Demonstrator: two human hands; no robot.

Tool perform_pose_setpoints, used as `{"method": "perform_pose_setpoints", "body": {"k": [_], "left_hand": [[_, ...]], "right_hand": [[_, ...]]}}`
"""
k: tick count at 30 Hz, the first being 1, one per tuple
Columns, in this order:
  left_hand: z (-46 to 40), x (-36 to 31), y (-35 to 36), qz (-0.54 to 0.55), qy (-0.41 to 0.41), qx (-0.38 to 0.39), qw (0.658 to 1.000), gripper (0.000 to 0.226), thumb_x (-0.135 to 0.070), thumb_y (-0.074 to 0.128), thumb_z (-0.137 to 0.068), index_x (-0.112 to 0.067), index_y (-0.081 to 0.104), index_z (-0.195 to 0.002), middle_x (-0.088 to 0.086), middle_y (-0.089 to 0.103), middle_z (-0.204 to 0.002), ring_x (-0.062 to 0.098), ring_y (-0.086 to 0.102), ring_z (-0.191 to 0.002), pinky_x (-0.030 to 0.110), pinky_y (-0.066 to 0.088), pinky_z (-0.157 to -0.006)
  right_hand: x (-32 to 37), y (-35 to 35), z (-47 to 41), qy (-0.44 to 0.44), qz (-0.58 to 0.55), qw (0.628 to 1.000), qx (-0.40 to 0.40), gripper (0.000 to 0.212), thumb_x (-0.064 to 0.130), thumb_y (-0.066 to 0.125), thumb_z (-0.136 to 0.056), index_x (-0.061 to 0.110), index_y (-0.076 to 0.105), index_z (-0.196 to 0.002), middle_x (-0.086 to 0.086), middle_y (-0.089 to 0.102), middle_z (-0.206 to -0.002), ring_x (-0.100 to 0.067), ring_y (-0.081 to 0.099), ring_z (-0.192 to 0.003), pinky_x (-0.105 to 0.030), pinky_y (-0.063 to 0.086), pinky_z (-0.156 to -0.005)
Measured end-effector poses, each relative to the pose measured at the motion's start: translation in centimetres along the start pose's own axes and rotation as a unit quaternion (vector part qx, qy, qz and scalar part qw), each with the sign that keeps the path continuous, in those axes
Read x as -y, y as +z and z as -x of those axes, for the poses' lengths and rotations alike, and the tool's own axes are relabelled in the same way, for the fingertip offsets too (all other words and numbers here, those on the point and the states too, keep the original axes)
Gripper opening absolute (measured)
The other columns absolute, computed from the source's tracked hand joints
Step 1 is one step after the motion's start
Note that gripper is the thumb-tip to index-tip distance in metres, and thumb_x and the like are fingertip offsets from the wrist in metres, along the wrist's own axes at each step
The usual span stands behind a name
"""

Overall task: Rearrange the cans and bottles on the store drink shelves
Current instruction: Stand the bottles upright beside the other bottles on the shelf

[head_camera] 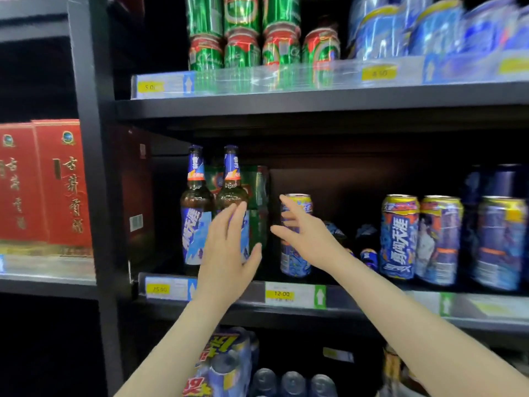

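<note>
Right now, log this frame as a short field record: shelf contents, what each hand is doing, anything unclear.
top shelf: green cans, stacked; blue wrapped packs to their right
middle shelf: two brown bottles, lone blue-yellow can, row of cans at right
left hand: open, fingers spread in front of the right-hand bottle; contact unclear
right hand: open, reaching around the lone can, not yet gripping
price tags: yellow labels on the shelf edge
unclear: motion blur at the frame edges

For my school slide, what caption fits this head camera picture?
Two open hands, left hand and right hand, reach for a brown bottle and blue can.
</note>
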State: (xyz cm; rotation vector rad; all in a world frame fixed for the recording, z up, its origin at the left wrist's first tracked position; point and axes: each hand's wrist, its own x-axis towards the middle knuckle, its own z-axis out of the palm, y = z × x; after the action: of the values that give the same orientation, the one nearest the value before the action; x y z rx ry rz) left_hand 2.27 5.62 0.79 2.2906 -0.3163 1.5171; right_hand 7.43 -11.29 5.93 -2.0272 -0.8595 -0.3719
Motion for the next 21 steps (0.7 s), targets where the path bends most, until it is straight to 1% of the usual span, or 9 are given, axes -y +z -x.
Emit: {"method": "perform_pose_setpoints", "body": {"k": [2,4,6,9,12,13,15,18,21], "left_hand": [[-0.3,-2.5,2.0,0.02,0.08,0.047,0.996,0.069,-0.025,0.063,-0.086,-0.018,0.031,-0.147,0.004,0.036,-0.147,0.018,0.031,-0.137,0.031,0.03,-0.111],[-0.7,-4.2,3.9,0.038,0.122,0.07,0.989,0.067,-0.024,0.063,-0.084,-0.018,0.035,-0.145,0.005,0.036,-0.145,0.021,0.033,-0.135,0.039,0.035,-0.109],[-1.4,-5.0,5.5,0.044,0.109,0.091,0.989,0.072,-0.024,0.065,-0.085,-0.024,0.029,-0.147,0.006,0.025,-0.15,0.025,0.022,-0.141,0.044,0.031,-0.112],[-3.0,-5.1,7.2,0.028,0.058,0.123,0.99,0.083,-0.03,0.066,-0.086,-0.035,0.014,-0.15,-0.002,-0.007,-0.159,0.024,-0.008,-0.147,0.042,0.018,-0.114],[-4.7,-5.0,8.2,-0.014,0.037,0.154,0.987,0.095,-0.025,0.069,-0.085,-0.039,0.002,-0.15,-0.002,-0.022,-0.157,0.026,-0.016,-0.145,0.04,0.04,-0.103],[-5.0,-5.0,8.4,-0.023,0.03,0.168,0.985,0.097,-0.022,0.069,-0.085,-0.038,-0.001,-0.15,-0.001,-0.023,-0.157,0.027,-0.017,-0.145,0.038,0.047,-0.098],[-5.2,-4.7,8.8,-0.041,0.027,0.179,0.983,0.098,-0.016,0.07,-0.084,-0.035,0.0,-0.151,0.001,-0.019,-0.158,0.027,-0.016,-0.145,0.034,0.05,-0.094],[-5.0,-4.2,8.8,-0.028,0.026,0.168,0.985,0.093,-0.015,0.071,-0.083,-0.027,0.01,-0.152,0.002,-0.009,-0.159,0.024,-0.013,-0.146,0.034,0.038,-0.105],[-5.0,-4.1,8.8,-0.022,0.032,0.163,0.986,0.091,-0.015,0.072,-0.082,-0.024,0.013,-0.151,0.003,-0.006,-0.159,0.025,-0.012,-0.146,0.036,0.037,-0.106]], "right_hand": [[-1.6,-2.8,2.4,-0.008,0.051,0.998,-0.034,0.061,0.031,0.059,-0.092,0.027,0.032,-0.147,0.0,0.052,-0.136,-0.015,0.052,-0.121,-0.032,0.043,-0.101],[-3.3,-5.3,4.3,0.001,0.103,0.993,-0.06,0.053,0.027,0.061,-0.091,0.027,0.042,-0.141,0.003,0.056,-0.128,-0.012,0.054,-0.115,-0.033,0.047,-0.096],[-4.8,-7.2,5.5,0.018,0.156,0.986,-0.064,0.049,0.025,0.062,-0.09,0.026,0.048,-0.137,0.004,0.056,-0.128,-0.011,0.053,-0.116,-0.032,0.046,-0.096],[-6.9,-8.3,6.1,0.051,0.209,0.976,-0.03,0.049,0.028,0.065,-0.088,0.024,0.05,-0.135,0.003,0.054,-0.131,-0.014,0.051,-0.12,-0.032,0.043,-0.1],[-8.2,-7.8,5.3,0.086,0.241,0.966,0.025,0.056,0.036,0.068,-0.084,0.027,0.05,-0.136,0.003,0.051,-0.133,-0.014,0.049,-0.12,-0.03,0.041,-0.099],[-8.4,-7.6,4.9,0.097,0.25,0.963,0.039,0.058,0.039,0.069,-0.082,0.028,0.05,-0.136,0.002,0.051,-0.132,-0.016,0.05,-0.118,-0.031,0.042,-0.099],[-8.7,-7.4,4.1,0.112,0.287,0.949,0.057,0.061,0.044,0.07,-0.079,0.03,0.05,-0.135,0.0,0.052,-0.128,-0.02,0.051,-0.116,-0.036,0.042,-0.099],[-8.8,-7.1,3.5,0.111,0.338,0.932,0.075,0.062,0.046,0.073,-0.075,0.03,0.053,-0.132,-0.002,0.052,-0.125,-0.023,0.05,-0.116,-0.039,0.04,-0.1],[-8.7,-6.8,3.6,0.094,0.342,0.931,0.082,0.059,0.033,0.074,-0.076,0.026,0.055,-0.131,-0.004,0.056,-0.128,-0.022,0.052,-0.116,-0.038,0.044,-0.099]]}}
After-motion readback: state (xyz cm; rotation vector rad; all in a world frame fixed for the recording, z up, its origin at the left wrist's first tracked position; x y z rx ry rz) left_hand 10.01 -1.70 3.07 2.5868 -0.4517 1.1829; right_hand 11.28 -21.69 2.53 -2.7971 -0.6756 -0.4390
